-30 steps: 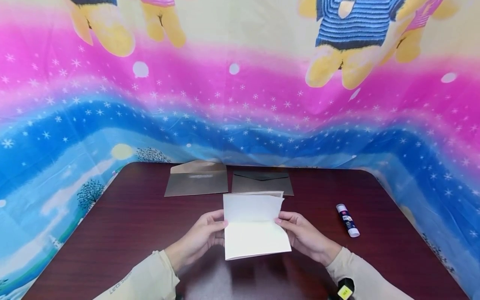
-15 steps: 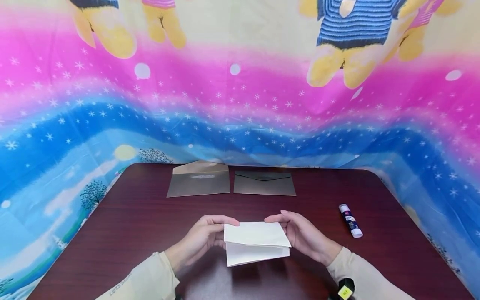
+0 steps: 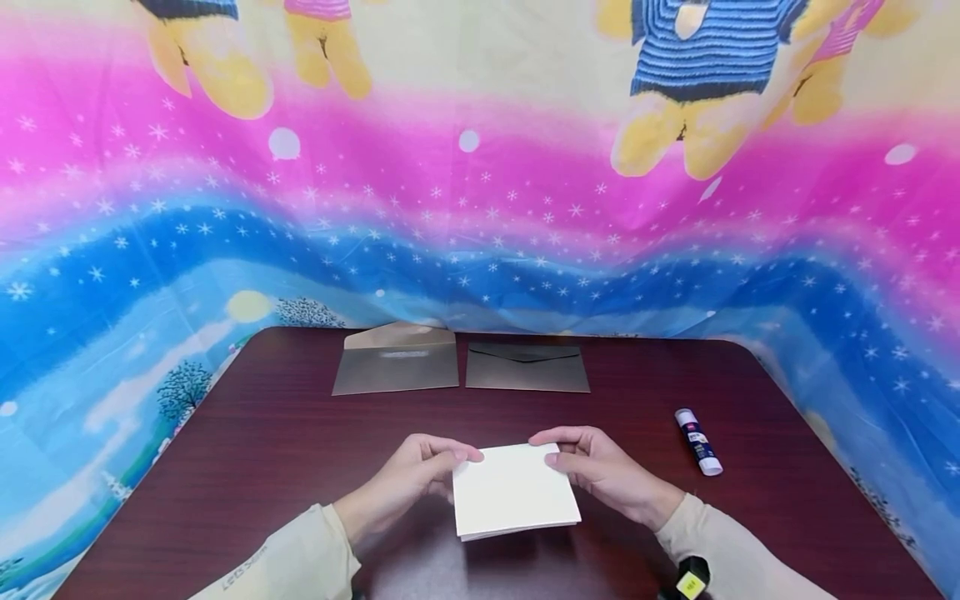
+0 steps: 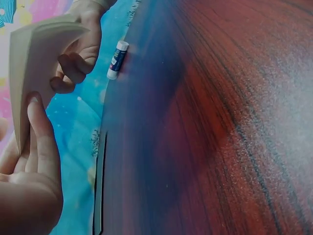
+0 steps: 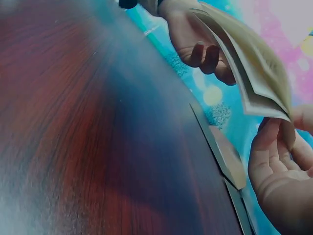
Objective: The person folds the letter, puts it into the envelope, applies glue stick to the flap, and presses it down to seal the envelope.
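Note:
A folded sheet of white paper (image 3: 516,492) is held above the table, its layers slightly apart at the near edge. My left hand (image 3: 420,479) pinches its far left corner, thumb on top and fingers beneath. At the far right corner my right hand (image 3: 600,471) pinches it too, with the thumb on the upper face. In the right wrist view the layers of the paper (image 5: 264,73) bow open between the two hands. Seen from the left wrist, the paper (image 4: 41,63) stands edge-on between both hands.
Toward the back lie an envelope with its flap up (image 3: 397,367) and a second envelope with its flap folded down (image 3: 528,371). A glue stick (image 3: 698,442) lies to the right on the dark red wooden table (image 3: 262,467). A printed cloth (image 3: 480,208) hangs behind.
The paper's upper half has been folded down toward me over the lower half. Both hands have shifted to the folded edge, and the layers now lie closer together.

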### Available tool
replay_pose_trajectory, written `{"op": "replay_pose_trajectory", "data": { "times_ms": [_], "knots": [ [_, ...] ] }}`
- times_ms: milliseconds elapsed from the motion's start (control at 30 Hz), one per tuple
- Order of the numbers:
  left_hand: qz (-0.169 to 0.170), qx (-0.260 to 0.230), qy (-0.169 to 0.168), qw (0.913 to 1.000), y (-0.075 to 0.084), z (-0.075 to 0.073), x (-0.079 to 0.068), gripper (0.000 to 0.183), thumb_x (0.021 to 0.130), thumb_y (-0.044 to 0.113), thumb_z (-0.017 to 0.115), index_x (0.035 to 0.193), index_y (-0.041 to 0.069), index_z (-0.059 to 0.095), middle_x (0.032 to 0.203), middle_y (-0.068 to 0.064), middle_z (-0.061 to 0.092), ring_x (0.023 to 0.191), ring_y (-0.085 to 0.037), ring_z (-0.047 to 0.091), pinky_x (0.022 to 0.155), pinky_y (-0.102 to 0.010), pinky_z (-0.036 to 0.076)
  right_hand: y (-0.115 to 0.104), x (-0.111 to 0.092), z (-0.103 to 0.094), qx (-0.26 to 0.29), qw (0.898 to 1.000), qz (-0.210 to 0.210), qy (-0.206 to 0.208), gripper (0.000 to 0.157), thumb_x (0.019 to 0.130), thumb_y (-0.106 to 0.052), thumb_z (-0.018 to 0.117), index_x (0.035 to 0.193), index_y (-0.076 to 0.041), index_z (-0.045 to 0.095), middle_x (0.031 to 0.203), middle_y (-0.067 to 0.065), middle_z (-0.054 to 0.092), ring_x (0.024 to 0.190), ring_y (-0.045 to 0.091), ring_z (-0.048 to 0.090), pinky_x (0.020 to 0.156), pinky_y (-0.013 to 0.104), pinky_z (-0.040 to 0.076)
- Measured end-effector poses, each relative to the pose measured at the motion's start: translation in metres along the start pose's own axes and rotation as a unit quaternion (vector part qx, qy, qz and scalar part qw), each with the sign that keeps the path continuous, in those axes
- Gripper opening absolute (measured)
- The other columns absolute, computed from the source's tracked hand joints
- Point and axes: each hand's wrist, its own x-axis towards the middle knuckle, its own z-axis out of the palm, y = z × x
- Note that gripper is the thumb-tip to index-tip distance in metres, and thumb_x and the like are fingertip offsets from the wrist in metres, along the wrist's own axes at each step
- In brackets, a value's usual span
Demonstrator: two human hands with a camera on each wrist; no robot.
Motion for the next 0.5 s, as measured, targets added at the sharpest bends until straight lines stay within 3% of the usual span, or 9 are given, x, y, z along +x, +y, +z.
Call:
{"op": "replay_pose_trajectory", "data": {
  "times_ms": [133,233,400,500],
  "knots": [
    [0.003,0.024,0.011,0.9996,-0.003,0.000,0.000,0.031,0.097,0.010,0.063,0.119,-0.011,0.067,0.096,-0.003,0.076,0.080,-0.008,0.070,0.066,-0.027,0.058,-0.001,0.001,0.003,-0.059,0.998,0.009,0.034,0.045,0.101,-0.016,0.061,0.138,0.007,0.051,0.107,0.001,0.071,0.093,0.011,0.069,0.082,0.027,0.058],
    [0.012,0.041,0.007,0.9990,-0.003,0.001,0.000,0.030,0.094,0.008,0.067,0.116,-0.013,0.066,0.093,-0.010,0.076,0.076,-0.007,0.069,0.064,-0.025,0.057,-0.001,0.003,0.005,-0.090,0.995,0.012,0.050,0.049,0.101,-0.016,0.062,0.141,0.007,0.047,0.113,0.007,0.072,0.093,0.013,0.071,0.082,0.028,0.059],
    [0.044,0.069,-0.017,0.9965,-0.006,0.004,0.002,0.031,0.090,-0.001,0.065,0.117,-0.016,0.057,0.096,-0.027,0.073,0.072,-0.004,0.068,0.060,-0.023,0.055,-0.006,0.006,0.010,-0.126,0.990,0.003,0.068,0.046,0.100,-0.011,0.060,0.141,0.007,0.048,0.120,0.018,0.071,0.092,0.015,0.073,0.079,0.030,0.060],
    [0.048,0.090,-0.025,0.9945,-0.007,0.007,0.004,0.037,0.089,-0.003,0.064,0.123,-0.014,0.053,0.087,-0.023,0.072,0.068,-0.004,0.066,0.059,-0.022,0.053,-0.008,0.009,0.014,-0.148,0.987,-0.010,0.065,0.044,0.100,-0.007,0.059,0.141,0.007,0.050,0.120,0.023,0.071,0.090,0.016,0.073,0.075,0.032,0.061]
  ]
}}
